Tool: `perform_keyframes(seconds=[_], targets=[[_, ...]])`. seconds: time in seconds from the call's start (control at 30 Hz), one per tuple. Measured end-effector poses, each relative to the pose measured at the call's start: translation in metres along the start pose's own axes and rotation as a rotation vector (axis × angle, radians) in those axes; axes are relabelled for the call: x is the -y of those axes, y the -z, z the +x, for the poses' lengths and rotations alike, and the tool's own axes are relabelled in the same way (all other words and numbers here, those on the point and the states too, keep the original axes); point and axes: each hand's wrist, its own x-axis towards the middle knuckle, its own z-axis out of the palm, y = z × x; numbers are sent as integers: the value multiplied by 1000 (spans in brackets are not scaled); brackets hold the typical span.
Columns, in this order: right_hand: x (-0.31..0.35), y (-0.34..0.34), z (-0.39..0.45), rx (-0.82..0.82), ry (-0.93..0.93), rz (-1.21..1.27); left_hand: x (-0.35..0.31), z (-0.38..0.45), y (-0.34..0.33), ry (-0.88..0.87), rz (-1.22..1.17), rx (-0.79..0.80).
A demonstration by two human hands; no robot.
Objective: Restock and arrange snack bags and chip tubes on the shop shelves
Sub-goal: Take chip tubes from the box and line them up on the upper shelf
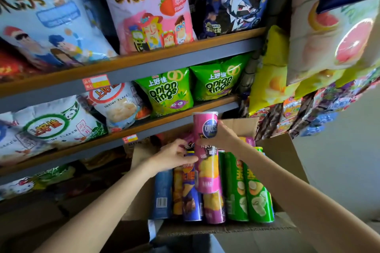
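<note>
Box (pixel 283 162) full of chip tubes (pixel 236 187)

Lighting is bright and even, daylight in character, strongest on the pale wall (pixel 339 160) right of the cardboard box (pixel 283 150). Glossy snack bags (pixel 152 6) above the box carry soft glare patches. The lower shelves (pixel 61 181) left of the box fall into deep shadow. Wide-angle distortion bows the shelf edges. Bags at the upper right corner (pixel 339 26) are smeared and out of focus; tubes in the box read sharp.
</note>
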Motion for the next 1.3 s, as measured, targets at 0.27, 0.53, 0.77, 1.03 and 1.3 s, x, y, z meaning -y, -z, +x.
perform_keyframes(seconds=[0.27, 0.53, 0.77, 1.03, 1.3], targets=[[60, -36, -5, 171, 35, 565, 35, -28, 43, -71, -251, -39], [-29, -91, 8, -120, -320, -261, 95, -41, 72, 62, -93, -59], [-52, -122, 14, -213, -465, -45, 97, -45, 82, -12, 24, -4], [73, -50, -29, -352, 106, 0, 31, -77, 139, -280, 44, 28], [248, 54, -168, -436, 792, 583, -91, -198, 221, -791, -29, -51]])
